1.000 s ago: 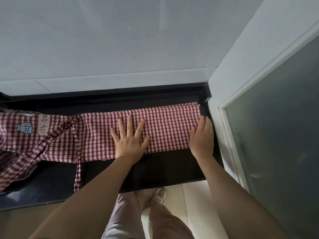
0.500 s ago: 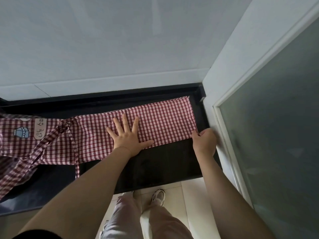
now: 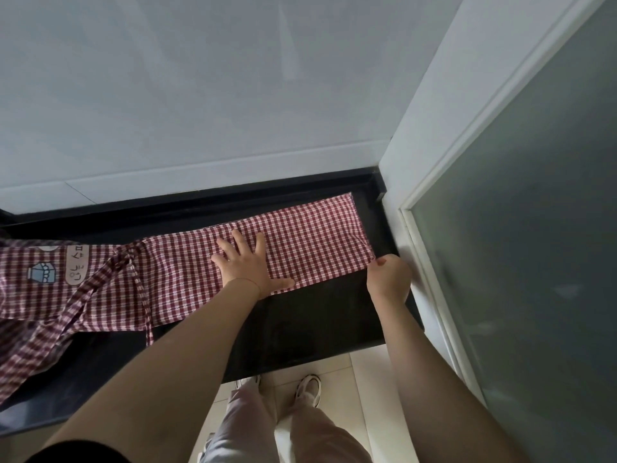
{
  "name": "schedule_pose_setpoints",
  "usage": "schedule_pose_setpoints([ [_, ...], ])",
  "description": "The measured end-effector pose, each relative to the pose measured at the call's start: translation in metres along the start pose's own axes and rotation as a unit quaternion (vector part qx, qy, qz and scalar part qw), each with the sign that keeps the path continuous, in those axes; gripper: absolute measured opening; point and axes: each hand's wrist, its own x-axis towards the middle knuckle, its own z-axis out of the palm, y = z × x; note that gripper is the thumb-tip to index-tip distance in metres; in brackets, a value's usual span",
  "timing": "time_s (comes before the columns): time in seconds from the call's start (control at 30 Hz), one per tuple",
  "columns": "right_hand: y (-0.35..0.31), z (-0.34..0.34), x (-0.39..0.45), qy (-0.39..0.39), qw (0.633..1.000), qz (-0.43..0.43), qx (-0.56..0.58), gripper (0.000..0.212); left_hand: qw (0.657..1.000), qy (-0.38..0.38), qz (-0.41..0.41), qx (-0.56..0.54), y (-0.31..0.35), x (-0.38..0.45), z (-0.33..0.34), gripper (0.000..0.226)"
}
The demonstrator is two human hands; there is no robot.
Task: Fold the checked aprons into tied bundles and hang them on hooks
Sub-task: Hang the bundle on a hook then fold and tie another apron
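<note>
Apron [image 3: 310, 242]: red-and-white check, folded into a long strip across the black counter [image 3: 317, 315], right end near the frosted door [image 3: 534, 262]. Left end bears a blue cup picture and a pink label [image 3: 76, 267]; writing unreadable. Left hand [image 3: 248, 267]: fingers spread, pressed flat mid-strip. Right hand [image 3: 389, 279]: curled, pinching the strip's near right corner.

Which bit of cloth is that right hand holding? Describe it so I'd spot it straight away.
Find the black counter beside the frosted glass door. A red-and-white checked apron lies along it as a folded strip. The right hand pinches its near right corner, by the door, while the left hand lies flat mid-strip, far from the printed patch.
</note>
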Motion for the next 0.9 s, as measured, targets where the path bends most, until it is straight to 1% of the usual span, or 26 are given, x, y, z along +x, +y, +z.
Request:
schedule_pose_setpoints([
  [0.07,0.000,-0.004,0.005,-0.022,0.996,0.020,0.079,0.015,1.000,-0.002,-0.004,0.005,0.003,0.000,-0.004,0.130],
  [0.13,-0.002,-0.011,0.010,-0.057,0.975,0.076,0.200,0.011,1.000,-0.013,-0.009,0.000,0.005,0.001,-0.006,0.131],
  [0.23,-0.008,-0.020,0.011,-0.134,0.913,0.151,0.355,0.008,1.000,-0.026,-0.010,-0.007,0.005,0.003,-0.008,0.131],
  [0.33,-0.013,-0.025,0.010,-0.224,0.844,0.152,0.463,0.009,0.999,-0.029,-0.011,-0.011,0.006,0.004,-0.008,0.131],
  [0.37,-0.015,-0.027,0.011,-0.250,0.828,0.146,0.480,0.011,0.999,-0.029,-0.011,-0.011,0.006,0.005,-0.008,0.131],
  [0.4,-0.016,-0.029,0.013,-0.265,0.828,0.136,0.474,0.014,0.999,-0.030,-0.011,-0.013,0.006,0.004,-0.008,0.131],
  [0.43,-0.018,-0.033,0.015,-0.267,0.845,0.123,0.446,0.016,0.999,-0.030,-0.011,-0.013,0.006,0.004,-0.008,0.131],
  [0.47,-0.020,-0.038,0.019,-0.262,0.875,0.105,0.393,0.015,0.999,-0.029,-0.010,-0.013,0.007,0.004,-0.008,0.131],
  [0.53,-0.025,-0.050,0.028,-0.246,0.942,0.057,0.219,0.014,0.999,-0.027,-0.010,-0.016,0.007,0.004,-0.007,0.131],
  [0.57,-0.027,-0.055,0.031,-0.242,0.963,0.034,0.110,0.014,0.999,-0.027,-0.010,-0.016,0.007,0.004,-0.007,0.132],
  [0.6,-0.029,-0.057,0.033,-0.238,0.971,0.012,-0.005,0.014,0.999,-0.027,-0.009,-0.016,0.007,0.005,-0.007,0.132],
  [0.63,-0.032,-0.058,0.031,-0.221,0.968,-0.012,-0.116,0.014,0.999,-0.028,-0.009,-0.016,0.007,0.005,-0.007,0.132],
  [0.67,-0.036,-0.056,0.027,-0.190,0.960,-0.038,-0.200,0.014,0.999,-0.028,-0.010,-0.017,0.007,0.005,-0.006,0.132],
  [0.7,-0.041,-0.052,0.022,-0.144,0.957,-0.059,-0.245,0.014,0.999,-0.027,-0.011,-0.016,0.006,0.005,-0.006,0.132],
  [0.73,-0.046,-0.047,0.017,-0.093,0.961,-0.074,-0.248,0.017,1.000,-0.025,-0.010,-0.015,0.006,0.005,-0.006,0.132],
  [0.8,-0.051,-0.038,0.008,-0.028,0.978,-0.093,-0.183,0.023,1.000,-0.024,-0.010,-0.016,0.006,0.005,-0.004,0.133],
  [0.83,-0.051,-0.033,0.008,-0.015,0.983,-0.101,-0.154,0.027,1.000,-0.024,-0.009,-0.018,0.006,0.005,-0.004,0.133],
  [0.87,-0.048,-0.028,0.010,-0.023,0.986,-0.099,-0.129,0.029,1.000,-0.023,-0.009,-0.018,0.007,0.005,-0.003,0.133],
  [0.9,-0.045,-0.024,0.014,-0.050,0.990,-0.084,-0.100,0.031,1.000,-0.022,-0.008,-0.017,0.007,0.005,-0.003,0.133],
])
